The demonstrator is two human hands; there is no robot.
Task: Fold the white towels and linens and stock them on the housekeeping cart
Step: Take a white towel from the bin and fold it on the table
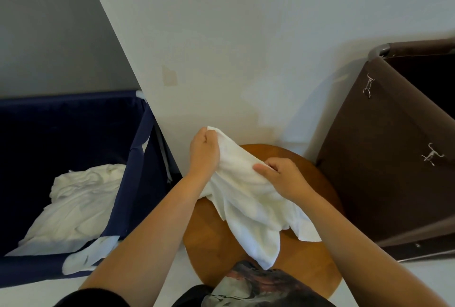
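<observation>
A crumpled white towel (248,210) hangs over a round wooden table (209,237) in front of me. My left hand (204,151) grips one upper corner of it, raised above the table's far edge. My right hand (280,176) pinches the towel's top edge a little lower and to the right. The rest of the cloth drapes down loosely toward my body. More white linens (76,203) lie piled in a navy fabric bin (138,159) at my left.
A brown fabric bin (384,159) with metal clips stands at the right, close to the table. A white wall (234,48) rises directly behind the table. One white cloth (91,252) hangs over the navy bin's front rim.
</observation>
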